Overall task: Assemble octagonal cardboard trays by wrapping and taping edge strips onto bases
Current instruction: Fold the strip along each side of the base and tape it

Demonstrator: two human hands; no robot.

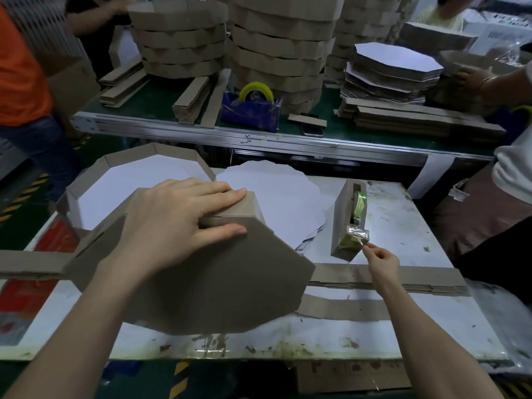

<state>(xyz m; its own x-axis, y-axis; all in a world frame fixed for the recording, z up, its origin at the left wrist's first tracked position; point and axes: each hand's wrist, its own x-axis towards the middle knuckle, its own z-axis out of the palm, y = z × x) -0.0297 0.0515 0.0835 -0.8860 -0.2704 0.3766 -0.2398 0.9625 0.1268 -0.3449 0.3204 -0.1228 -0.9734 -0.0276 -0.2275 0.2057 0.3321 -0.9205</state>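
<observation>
An octagonal cardboard base lies brown side up on the white worktable, tilted toward me. My left hand grips its far corner, fingers over the folded edge strip and thumb on the base. The strip's loose end sticks out to the left. My right hand pinches the clear tape end at the cardboard tape dispenser.
A finished tray with a white floor sits at the far left. White octagonal sheets lie behind the base. Flat strips lie across the near right. Tray stacks, a blue tape dispenser and other people's hands are beyond the metal rail.
</observation>
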